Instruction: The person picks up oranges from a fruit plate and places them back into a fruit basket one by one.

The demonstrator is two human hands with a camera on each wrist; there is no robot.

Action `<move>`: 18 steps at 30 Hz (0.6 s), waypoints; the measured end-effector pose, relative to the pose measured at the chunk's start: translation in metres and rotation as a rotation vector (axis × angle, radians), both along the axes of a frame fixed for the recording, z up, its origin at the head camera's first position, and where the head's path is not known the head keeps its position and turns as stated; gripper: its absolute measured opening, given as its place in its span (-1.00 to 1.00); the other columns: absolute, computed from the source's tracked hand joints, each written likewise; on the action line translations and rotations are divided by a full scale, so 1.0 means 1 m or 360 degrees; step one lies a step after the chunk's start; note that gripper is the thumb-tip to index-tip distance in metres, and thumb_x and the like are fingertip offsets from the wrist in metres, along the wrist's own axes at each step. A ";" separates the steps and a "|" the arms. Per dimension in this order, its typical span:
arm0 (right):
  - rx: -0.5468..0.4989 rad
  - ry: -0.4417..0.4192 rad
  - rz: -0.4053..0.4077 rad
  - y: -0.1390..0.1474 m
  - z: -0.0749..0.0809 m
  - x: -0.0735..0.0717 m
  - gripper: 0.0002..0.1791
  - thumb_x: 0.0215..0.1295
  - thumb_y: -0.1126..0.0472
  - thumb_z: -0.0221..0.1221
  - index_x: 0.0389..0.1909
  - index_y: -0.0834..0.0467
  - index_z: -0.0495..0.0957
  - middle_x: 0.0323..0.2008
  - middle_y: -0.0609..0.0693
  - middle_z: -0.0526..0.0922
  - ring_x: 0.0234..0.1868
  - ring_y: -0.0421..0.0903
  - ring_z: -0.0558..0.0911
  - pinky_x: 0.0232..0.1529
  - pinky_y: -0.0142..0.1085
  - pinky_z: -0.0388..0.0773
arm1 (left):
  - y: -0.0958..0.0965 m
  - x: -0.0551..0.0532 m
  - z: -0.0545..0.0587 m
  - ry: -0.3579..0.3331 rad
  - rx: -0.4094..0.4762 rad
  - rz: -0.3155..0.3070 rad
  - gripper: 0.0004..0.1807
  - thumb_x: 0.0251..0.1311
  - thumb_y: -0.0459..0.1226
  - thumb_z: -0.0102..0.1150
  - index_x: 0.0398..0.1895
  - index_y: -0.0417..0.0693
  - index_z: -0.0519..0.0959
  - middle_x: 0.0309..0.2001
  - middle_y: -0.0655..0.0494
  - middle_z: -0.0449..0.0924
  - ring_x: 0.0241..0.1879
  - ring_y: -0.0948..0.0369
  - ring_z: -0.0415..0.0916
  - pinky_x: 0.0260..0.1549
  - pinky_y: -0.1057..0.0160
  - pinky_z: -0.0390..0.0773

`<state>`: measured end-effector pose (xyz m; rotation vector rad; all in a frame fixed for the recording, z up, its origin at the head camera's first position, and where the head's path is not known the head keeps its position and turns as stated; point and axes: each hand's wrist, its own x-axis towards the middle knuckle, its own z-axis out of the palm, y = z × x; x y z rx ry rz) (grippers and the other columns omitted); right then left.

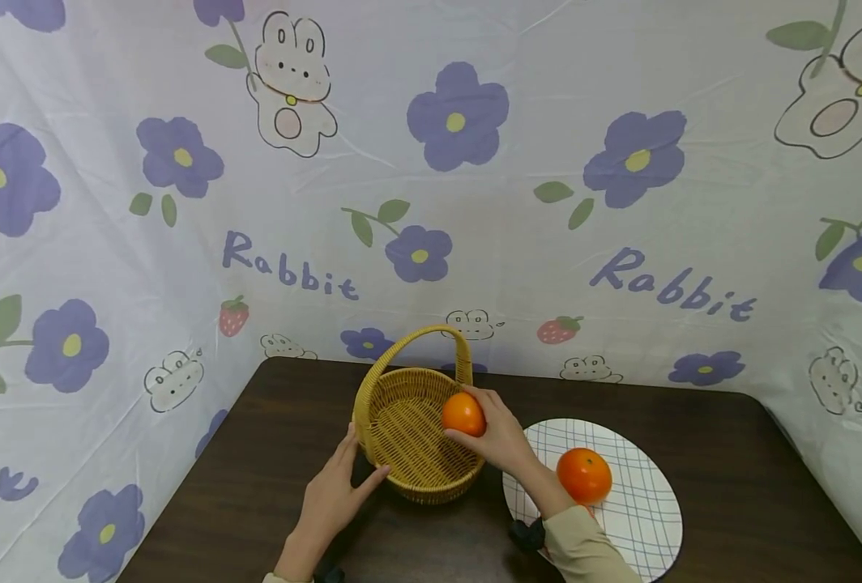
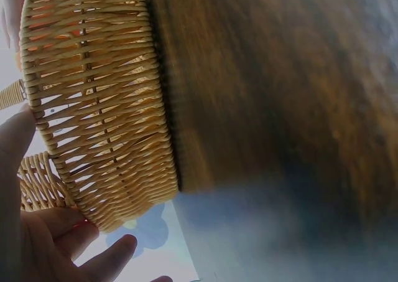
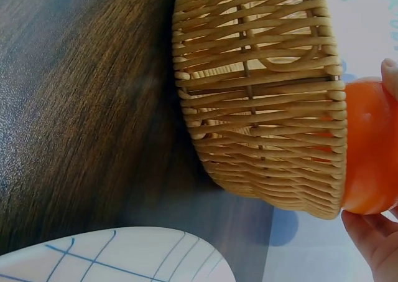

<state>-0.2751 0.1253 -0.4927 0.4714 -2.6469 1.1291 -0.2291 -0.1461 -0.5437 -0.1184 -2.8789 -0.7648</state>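
Observation:
A yellow woven basket (image 1: 424, 486) with a tall arched handle stands on the table. My right hand (image 1: 500, 433) grips a round, smooth orange fruit (image 1: 463, 414) at the basket's right rim. In the right wrist view, the fruit (image 3: 371, 146) shows just past the rim, partly behind the weave. My left hand (image 1: 332, 494) rests against the basket's left side, thumb and fingers spread along the rim; the left wrist view shows its fingertips touching the wicker (image 2: 99, 108). A second orange fruit (image 1: 584, 476) lies on a white plate.
The white plate (image 1: 646, 502) with a blue grid pattern lies right of the basket, partly under my right forearm. An orange-red sliver shows beside the sleeve. Behind the dark wooden table (image 1: 752, 486) hangs a white cloth (image 1: 518, 227) with flowers and rabbits.

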 end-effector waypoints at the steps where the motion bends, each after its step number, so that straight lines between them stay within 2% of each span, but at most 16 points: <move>1: 0.0004 -0.0003 0.0000 -0.001 -0.001 -0.001 -0.14 -0.05 -0.20 0.34 0.30 0.01 0.30 0.11 0.03 0.40 -0.06 -0.01 0.54 -0.11 -0.05 0.53 | 0.000 0.000 0.000 -0.0006 -0.0002 0.0004 -0.04 0.05 0.36 -0.04 0.47 0.26 -0.10 0.44 0.18 -0.01 0.22 -0.01 0.34 -0.22 -0.08 0.50; 4: 0.0013 0.0003 -0.0009 -0.002 -0.004 -0.003 -0.14 -0.06 -0.18 0.36 0.29 0.01 0.31 0.10 0.04 0.40 -0.06 0.00 0.54 -0.12 -0.04 0.53 | -0.001 0.000 0.000 -0.0006 -0.0011 0.0000 -0.04 0.06 0.36 -0.04 0.47 0.24 -0.10 0.44 0.17 0.00 0.23 -0.01 0.33 -0.19 -0.09 0.49; 13: 0.0063 -0.0021 -0.0036 -0.007 -0.007 -0.011 -0.15 -0.05 -0.21 0.34 0.30 -0.07 0.30 0.10 0.01 0.40 -0.05 -0.04 0.53 -0.10 -0.06 0.53 | 0.000 0.001 0.003 -0.0027 0.0007 -0.0024 -0.04 0.08 0.33 -0.04 0.47 0.26 -0.15 0.45 0.16 -0.04 0.22 -0.02 0.34 -0.38 0.03 0.52; 18: 0.0081 -0.0015 -0.0022 -0.010 -0.008 -0.014 -0.16 -0.04 -0.17 0.35 0.30 -0.04 0.30 0.08 0.04 0.41 -0.06 -0.01 0.52 -0.10 -0.04 0.52 | 0.001 0.001 0.003 -0.0036 0.0008 -0.0026 -0.04 0.08 0.34 -0.04 0.47 0.26 -0.13 0.45 0.16 -0.05 0.21 -0.03 0.35 -0.40 0.03 0.53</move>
